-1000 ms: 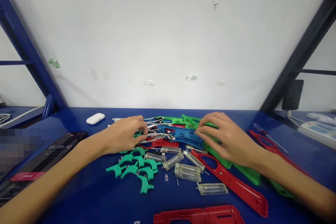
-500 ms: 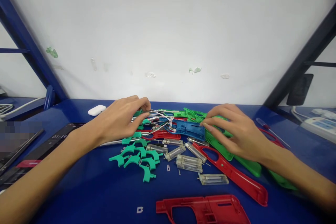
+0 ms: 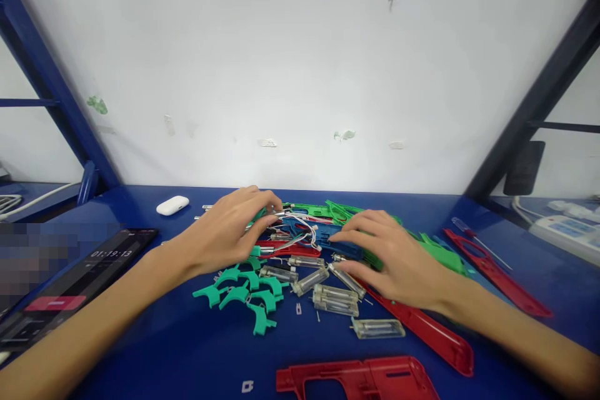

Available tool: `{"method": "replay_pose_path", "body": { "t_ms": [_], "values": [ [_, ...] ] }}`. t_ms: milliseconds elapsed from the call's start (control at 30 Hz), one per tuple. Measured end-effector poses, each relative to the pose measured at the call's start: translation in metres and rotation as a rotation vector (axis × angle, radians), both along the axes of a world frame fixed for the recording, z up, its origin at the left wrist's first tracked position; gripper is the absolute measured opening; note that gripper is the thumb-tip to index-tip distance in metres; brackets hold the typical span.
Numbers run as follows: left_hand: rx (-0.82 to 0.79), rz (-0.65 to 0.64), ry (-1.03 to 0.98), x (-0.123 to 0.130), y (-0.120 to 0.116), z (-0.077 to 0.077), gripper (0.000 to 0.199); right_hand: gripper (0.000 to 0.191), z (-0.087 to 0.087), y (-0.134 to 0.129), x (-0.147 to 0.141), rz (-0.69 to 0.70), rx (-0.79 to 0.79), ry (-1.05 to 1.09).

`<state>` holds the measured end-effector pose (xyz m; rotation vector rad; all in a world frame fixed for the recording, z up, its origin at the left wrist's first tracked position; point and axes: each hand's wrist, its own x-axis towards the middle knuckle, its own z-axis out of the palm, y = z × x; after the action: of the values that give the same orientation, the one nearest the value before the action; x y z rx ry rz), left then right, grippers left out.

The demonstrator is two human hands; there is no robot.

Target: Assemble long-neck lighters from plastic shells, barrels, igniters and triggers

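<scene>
My left hand (image 3: pixel 239 225) is over the back of the parts pile, thumb and forefinger closed at the end of some thin white wires (image 3: pixel 304 225). Slim metal tubes lie under and behind its fingers, partly hidden. My right hand (image 3: pixel 389 256) has its fingers apart, the fingertips at a blue plastic shell half (image 3: pixel 323 234); whether they press on it I cannot tell. Green shell halves (image 3: pixel 342 209) lie behind it. In front are clear fuel tanks (image 3: pixel 335 300) and teal triggers (image 3: pixel 234 294). A red shell half (image 3: pixel 422 325) extends from under my right hand.
Another red shell half (image 3: pixel 365 375) lies at the front edge, near a small white clip (image 3: pixel 247 386). To the right are a further red shell half (image 3: pixel 501 275) and a screwdriver (image 3: pixel 482 244). A phone (image 3: pixel 107 256) and white earbud case (image 3: pixel 172 205) lie left. A wall stands behind.
My right hand has moved left and closer to the blue shell half. My left hand has shifted slightly right with the wires. A red shell half at the right shows more fully.
</scene>
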<state>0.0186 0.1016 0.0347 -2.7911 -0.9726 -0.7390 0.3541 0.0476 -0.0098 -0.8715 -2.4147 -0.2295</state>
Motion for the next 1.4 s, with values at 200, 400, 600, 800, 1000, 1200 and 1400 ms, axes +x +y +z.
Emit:
{"method": "replay_pose_path", "body": {
  "t_ms": [200, 400, 600, 800, 1000, 1200, 1400],
  "values": [
    [-0.053, -0.059, -0.042, 0.013, -0.010, -0.009, 0.020, 0.032, -0.015, 0.000, -0.019, -0.001, -0.095, 0.080],
    [-0.142, -0.037, -0.035, 0.016, -0.008, -0.017, 0.025, 0.023, -0.006, -0.005, -0.019, 0.043, -0.165, 0.138],
    [-0.209, -0.029, -0.022, 0.022, -0.014, -0.018, 0.028, 0.015, -0.002, -0.015, -0.024, 0.026, -0.209, 0.149],
    [-0.231, -0.009, 0.068, 0.028, -0.021, -0.023, 0.047, 0.012, -0.007, -0.011, -0.024, 0.015, -0.214, 0.172],
    [-0.206, 0.008, 0.109, 0.029, -0.017, -0.028, 0.027, 0.018, -0.004, -0.011, -0.021, 0.034, -0.222, 0.160],
    [-0.178, -0.059, 0.074, 0.025, -0.021, -0.016, 0.026, 0.017, 0.000, -0.012, -0.018, 0.034, -0.180, 0.211],
    [-0.075, -0.100, 0.007, 0.023, -0.039, 0.007, 0.039, 0.014, 0.017, -0.024, -0.017, 0.073, -0.070, 0.253]
  ]
}}
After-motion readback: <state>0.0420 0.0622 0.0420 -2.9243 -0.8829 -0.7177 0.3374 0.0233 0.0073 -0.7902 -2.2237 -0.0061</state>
